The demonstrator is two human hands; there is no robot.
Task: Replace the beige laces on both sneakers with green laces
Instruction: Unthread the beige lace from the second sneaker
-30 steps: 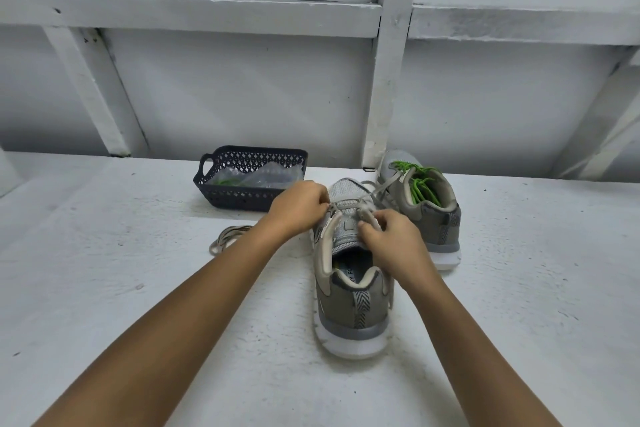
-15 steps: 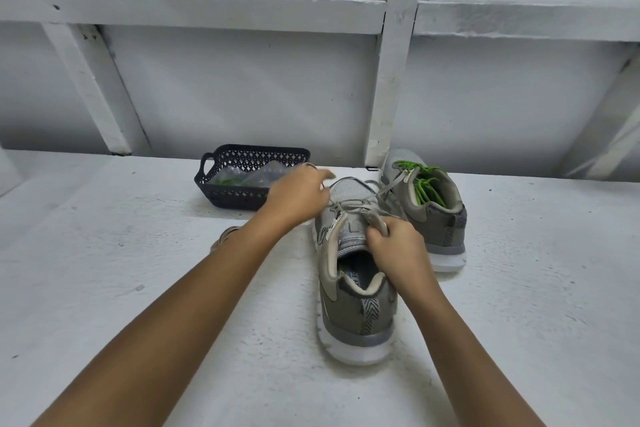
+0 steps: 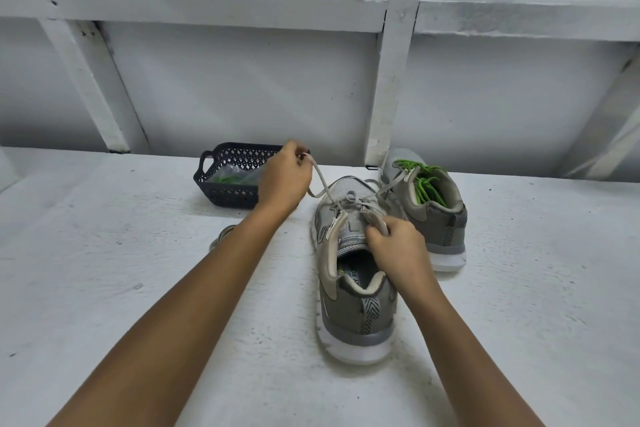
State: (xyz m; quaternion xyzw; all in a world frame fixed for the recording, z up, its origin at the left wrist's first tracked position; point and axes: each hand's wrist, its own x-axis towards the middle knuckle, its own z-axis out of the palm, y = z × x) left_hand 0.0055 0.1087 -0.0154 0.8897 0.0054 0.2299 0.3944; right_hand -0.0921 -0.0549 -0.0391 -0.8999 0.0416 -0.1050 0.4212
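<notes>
Looking roughly halfway: far sneaker (image 3: 440, 222) already wears green laces (image 3: 426, 184), left hand (image 3: 285, 177) pinches the beige lace (image 3: 321, 183) half out of the near sneaker (image 3: 353, 308), right hand (image 3: 398, 248) grips its upper.

- Near sneaker (image 3: 353, 291): matt grey mesh cloth upper; smooth white sole.
- Beige lace (image 3: 320, 180): flat woven cloth, matt.
- Green laces (image 3: 426, 188): thin woven cord.
- Basket (image 3: 228, 195): dark perforated plastic.
- Bag (image 3: 242, 174): clear glossy film.
- Tabletop (image 3: 104, 253): rough matt white paint.
</notes>
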